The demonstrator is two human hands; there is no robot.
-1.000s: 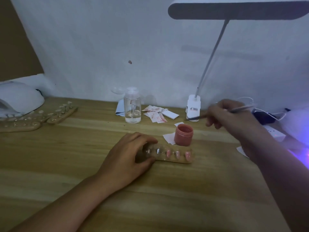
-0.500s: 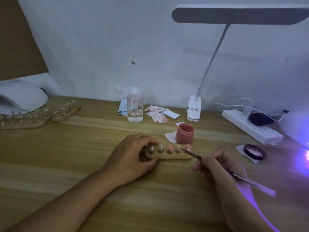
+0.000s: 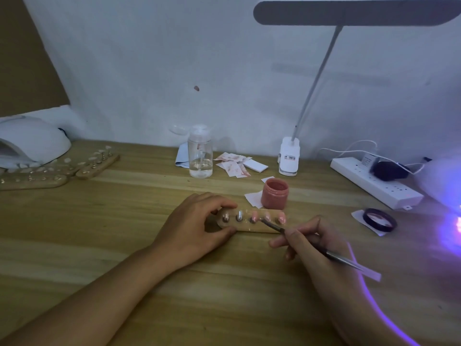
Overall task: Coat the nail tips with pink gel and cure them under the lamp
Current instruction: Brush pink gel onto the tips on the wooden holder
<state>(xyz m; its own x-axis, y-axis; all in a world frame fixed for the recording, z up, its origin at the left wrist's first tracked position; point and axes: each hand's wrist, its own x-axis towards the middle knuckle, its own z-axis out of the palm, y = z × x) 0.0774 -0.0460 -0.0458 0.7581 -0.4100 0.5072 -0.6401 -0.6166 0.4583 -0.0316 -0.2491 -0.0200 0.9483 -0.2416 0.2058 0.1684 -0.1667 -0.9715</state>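
A short wooden holder [image 3: 257, 227] lies mid-table with several nail tips on pegs; three to the right look pink [image 3: 267, 217], two to the left are clear [image 3: 239, 216]. My left hand [image 3: 197, 227] grips the holder's left end between thumb and fingers. My right hand [image 3: 303, 242] pinches a thin metal brush [image 3: 331, 254], whose tip touches the holder near the middle pink tip. An open pink gel jar [image 3: 274, 193] stands just behind the holder. A white curing lamp [image 3: 30, 141] sits at the far left; another lamp [image 3: 446, 181] glows purple at the right edge.
More wooden holders with nail tips [image 3: 97, 163] lie by the left lamp. A clear pump bottle [image 3: 200, 153], stained paper wipes [image 3: 234, 163], a desk lamp's base [image 3: 289, 156], a white power strip [image 3: 374, 182] and the jar's black lid [image 3: 379, 219] stand around the back and right.
My right hand came down from above the jar to the holder, and the brush tip has slid left along the pink tips. My left hand stayed on the holder.
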